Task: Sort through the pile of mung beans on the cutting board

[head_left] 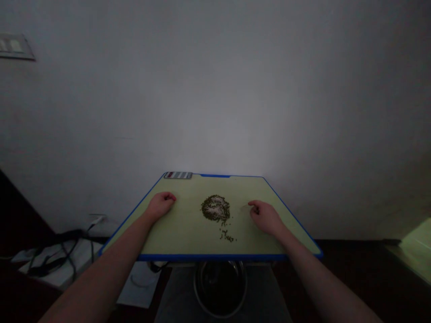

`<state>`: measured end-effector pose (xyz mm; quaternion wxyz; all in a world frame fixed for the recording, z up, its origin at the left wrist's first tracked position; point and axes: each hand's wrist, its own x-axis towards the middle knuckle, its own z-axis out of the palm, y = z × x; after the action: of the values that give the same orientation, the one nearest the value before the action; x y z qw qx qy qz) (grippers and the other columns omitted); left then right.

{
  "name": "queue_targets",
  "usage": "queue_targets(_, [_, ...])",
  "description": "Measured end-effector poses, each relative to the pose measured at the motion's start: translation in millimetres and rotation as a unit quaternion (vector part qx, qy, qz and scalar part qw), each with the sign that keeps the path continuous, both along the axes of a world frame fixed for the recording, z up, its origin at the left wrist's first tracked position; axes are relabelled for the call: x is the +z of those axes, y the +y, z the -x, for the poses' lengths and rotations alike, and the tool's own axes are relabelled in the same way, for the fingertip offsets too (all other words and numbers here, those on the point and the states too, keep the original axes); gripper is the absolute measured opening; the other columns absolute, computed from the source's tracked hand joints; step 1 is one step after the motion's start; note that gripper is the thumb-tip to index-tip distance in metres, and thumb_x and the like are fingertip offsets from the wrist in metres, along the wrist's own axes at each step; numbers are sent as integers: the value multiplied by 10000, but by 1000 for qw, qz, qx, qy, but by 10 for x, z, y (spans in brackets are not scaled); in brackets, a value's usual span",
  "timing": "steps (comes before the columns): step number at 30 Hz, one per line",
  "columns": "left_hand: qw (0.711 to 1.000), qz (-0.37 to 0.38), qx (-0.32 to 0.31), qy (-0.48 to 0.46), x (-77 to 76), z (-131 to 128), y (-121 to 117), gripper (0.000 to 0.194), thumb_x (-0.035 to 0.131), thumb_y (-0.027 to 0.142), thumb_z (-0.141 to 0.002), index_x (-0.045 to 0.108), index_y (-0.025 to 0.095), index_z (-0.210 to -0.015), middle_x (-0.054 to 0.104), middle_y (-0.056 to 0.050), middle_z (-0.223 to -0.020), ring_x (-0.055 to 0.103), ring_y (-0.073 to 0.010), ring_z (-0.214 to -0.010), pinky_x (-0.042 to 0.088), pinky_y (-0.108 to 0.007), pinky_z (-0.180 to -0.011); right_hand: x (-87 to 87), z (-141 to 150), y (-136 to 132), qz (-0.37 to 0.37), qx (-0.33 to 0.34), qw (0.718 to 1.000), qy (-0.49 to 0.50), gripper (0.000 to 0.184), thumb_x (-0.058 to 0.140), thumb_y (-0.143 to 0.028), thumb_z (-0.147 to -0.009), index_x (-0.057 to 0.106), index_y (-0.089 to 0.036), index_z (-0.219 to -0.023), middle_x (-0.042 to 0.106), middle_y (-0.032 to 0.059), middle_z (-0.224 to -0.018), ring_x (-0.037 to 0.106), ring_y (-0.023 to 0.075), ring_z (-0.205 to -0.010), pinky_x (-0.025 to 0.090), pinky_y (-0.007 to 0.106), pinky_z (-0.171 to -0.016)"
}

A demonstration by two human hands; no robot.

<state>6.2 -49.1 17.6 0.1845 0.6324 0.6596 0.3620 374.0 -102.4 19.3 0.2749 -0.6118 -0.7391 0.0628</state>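
A pile of small dark green beans (215,216) mixed with pale grains (213,209) lies in the middle of a pale yellow-green board with a blue rim (188,242). Several loose beans (228,237) trail from it toward the near edge. To the left of the pile, my left hand (161,204) rests on the board, its fingers curled in a loose fist. My right hand (265,216) is to the right of the pile, fingers curled and index fingertip toward the beans. A faint thin streak shows by that fingertip; I cannot tell what it is.
A phone (178,175) lies at the board's far left corner. Below the near edge, a round metal bowl (245,287) sits at my lap. Cables (69,253) lie over a white box (57,273) at lower left. A grey wall (215,98) stands behind the board.
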Motion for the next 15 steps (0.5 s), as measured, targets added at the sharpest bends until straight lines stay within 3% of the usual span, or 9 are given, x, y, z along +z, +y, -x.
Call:
queue_targets(3, [1000,0,-9,-4,-6,14,30,164,460,235,-596,588,159,-664,532,16,-533,471,-114,-501,353,-220,-493,179,-163,506,-5,13,1000,6,354,466,-177,-709,586,-176,-1042,643,46,-810,558,125,-700,382,213,-667])
queue_targets(7, [1000,1,-12,-13,-15,37,83,167,456,218,-589,592,158,-664,544,14,-548,484,-118,-516,355,-220,-496,337,-293,1417,18,-25,999,-6,369,496,-162,-700,591,-177,-1056,645,56,-813,558,123,-689,385,216,-655])
queue_targets(11, [999,14,-11,-33,-4,39,117,161,454,195,-581,593,153,-650,538,15,-532,476,-115,-506,355,-218,-492,290,-265,2143,48,-45,998,-3,395,515,-104,-689,567,-136,-1079,644,64,-774,563,127,-655,402,219,-616])
queue_targets(15, [998,23,-6,-51,16,19,133,141,457,177,-577,587,150,-625,529,19,-525,460,-102,-490,345,-209,-473,142,-214,2492,67,-53,996,0,349,542,-162,-738,534,-86,-1078,618,83,-793,566,150,-697,435,244,-625])
